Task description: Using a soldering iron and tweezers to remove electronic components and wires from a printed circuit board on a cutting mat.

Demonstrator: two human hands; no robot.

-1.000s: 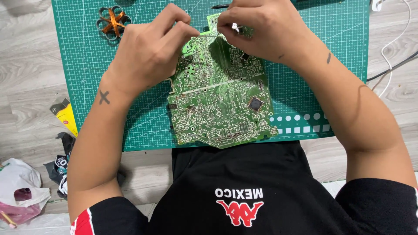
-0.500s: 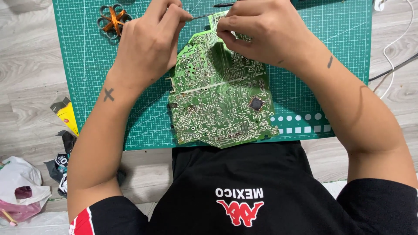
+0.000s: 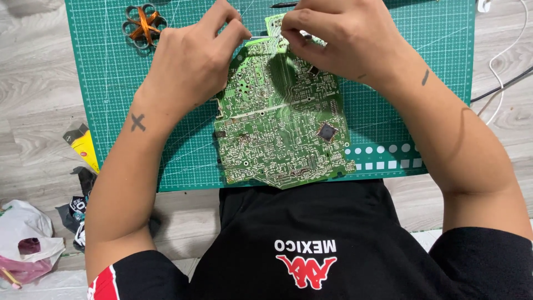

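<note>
A green circuit board (image 3: 280,130) lies solder side up on a green cutting mat (image 3: 111,83), its near edge by my black shirt. My right hand (image 3: 344,41) is closed over the board's far edge and pinches it between thumb and fingers. My left hand (image 3: 191,61) sits at the board's upper left corner. Its thumb and forefinger are pinched on a thin pale sliver (image 3: 258,38) that reaches toward the right hand's fingertips. What the sliver is cannot be made out. A dark square chip (image 3: 327,131) shows on the board's right side.
A grey flower-shaped spool with copper wire (image 3: 143,25) lies at the mat's far left. A dark pen-like tool (image 3: 284,5) lies beyond my hands. Yellow and black packets (image 3: 83,153) and a white plastic bag (image 3: 25,233) sit on the wooden floor at left. White and black cables (image 3: 502,61) run at right.
My left hand has lifted off the board's upper part and drawn slightly left, fingers still pinched. The right hand stays on the board's far edge.
</note>
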